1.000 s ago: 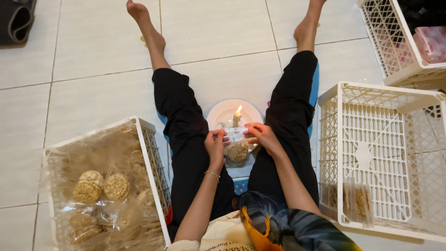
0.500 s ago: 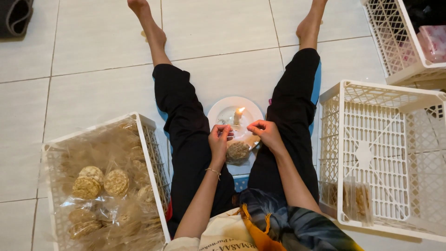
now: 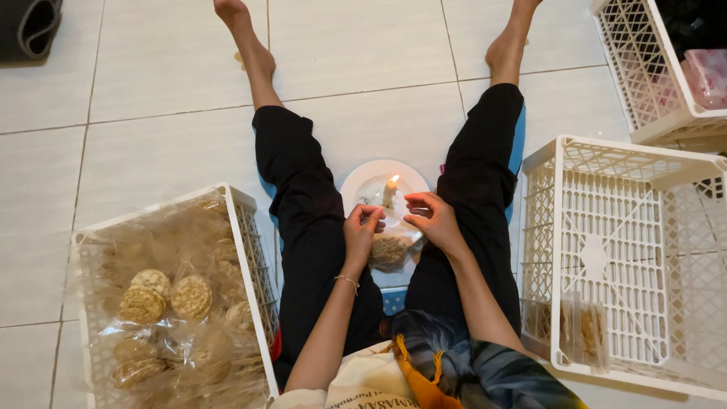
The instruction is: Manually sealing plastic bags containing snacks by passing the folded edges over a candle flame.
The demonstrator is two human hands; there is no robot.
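Observation:
I sit on a tiled floor with my legs spread. Between them stands a white plate (image 3: 362, 185) with a lit candle (image 3: 390, 190). My left hand (image 3: 363, 229) and my right hand (image 3: 429, 219) pinch the top of a clear plastic bag of round brown crackers (image 3: 390, 250), holding its edge close to the candle flame. The bag hangs just below my fingers, in front of the plate.
A white plastic crate (image 3: 246, 227) at my left is lined with plastic and holds several packs of crackers (image 3: 163, 297). A second white crate (image 3: 628, 250) at my right has a few sealed packs in its corner. A third crate (image 3: 655, 72) stands at the far right.
Both hands have shifted slightly with the bag's top edge by the flame. The camera view has tilted a little; legs and crates stay put.

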